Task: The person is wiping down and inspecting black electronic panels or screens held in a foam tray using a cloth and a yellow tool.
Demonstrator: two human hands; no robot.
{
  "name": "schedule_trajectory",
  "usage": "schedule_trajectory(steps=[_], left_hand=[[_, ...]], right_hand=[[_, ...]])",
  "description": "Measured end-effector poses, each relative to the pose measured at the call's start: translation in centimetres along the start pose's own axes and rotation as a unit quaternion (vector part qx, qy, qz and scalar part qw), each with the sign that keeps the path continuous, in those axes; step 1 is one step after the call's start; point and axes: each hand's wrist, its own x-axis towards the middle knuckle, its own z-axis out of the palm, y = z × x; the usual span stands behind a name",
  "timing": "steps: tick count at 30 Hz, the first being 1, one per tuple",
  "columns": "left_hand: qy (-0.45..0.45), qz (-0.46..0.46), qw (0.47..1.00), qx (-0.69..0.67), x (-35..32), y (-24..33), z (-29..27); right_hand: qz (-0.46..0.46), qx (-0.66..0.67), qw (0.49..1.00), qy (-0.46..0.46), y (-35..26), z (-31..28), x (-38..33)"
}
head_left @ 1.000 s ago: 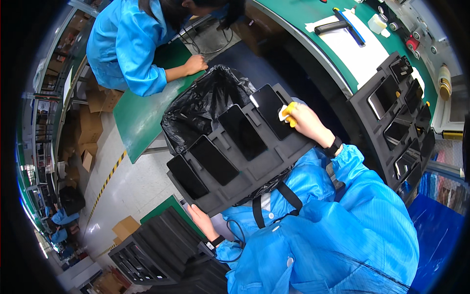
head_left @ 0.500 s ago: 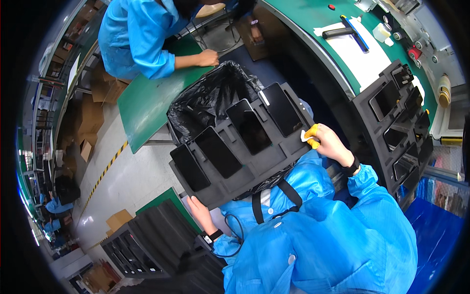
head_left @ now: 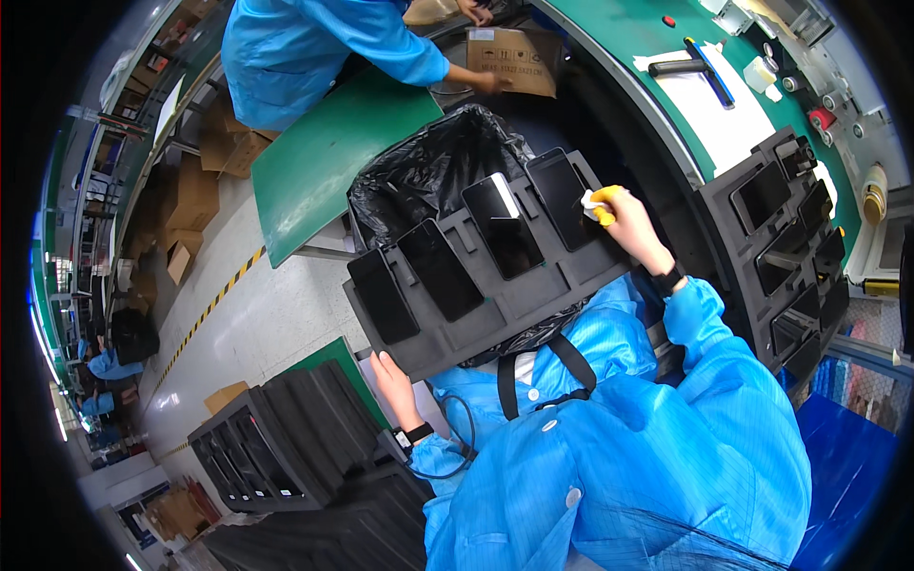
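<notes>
A dark grey foam tray rests tilted in front of me with several black smartphones lying in its slots. My left hand grips its lower left corner, thumb on top and the other fingers mostly hidden. At the right end, my right hand is at the edge of the rightmost phone. Yellow covers sit on its fingertips, which pinch a small white wipe against that phone. Beside it lies a phone with a bright reflection, then two darker phones further left.
Behind the tray stands a bin lined with a black plastic bag. A co-worker's arm reaches over a green table toward a cardboard box. Another phone tray leans at right; stacked trays stand at lower left.
My right hand has moved from the tray's right edge onto the rightmost phone's edge with the wipe. The co-worker's hand has left the green table and reached to the cardboard box.
</notes>
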Motion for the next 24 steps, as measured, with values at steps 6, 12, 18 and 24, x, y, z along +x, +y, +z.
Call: schedule_trajectory(steps=[6,12,18,24], left_hand=[[-0.008,-0.003,1.0,-0.004,0.0,0.6,-0.3],[-0.011,-0.002,1.0,-0.024,-0.1,0.0,-0.2],[-0.01,0.001,0.999,-0.035,0.1,0.7,-0.2],[-0.016,-0.012,0.999,-0.03,0.2,1.1,-0.5]], right_hand=[[-0.02,-0.048,0.923,-0.38,-2.4,-1.0,-1.5],[-0.038,0.119,0.978,-0.17,-7.4,3.2,0.8],[-0.093,0.013,0.984,-0.153,-7.4,7.7,1.5],[-0.16,-0.024,0.926,-0.341,-8.2,5.8,-0.9]])
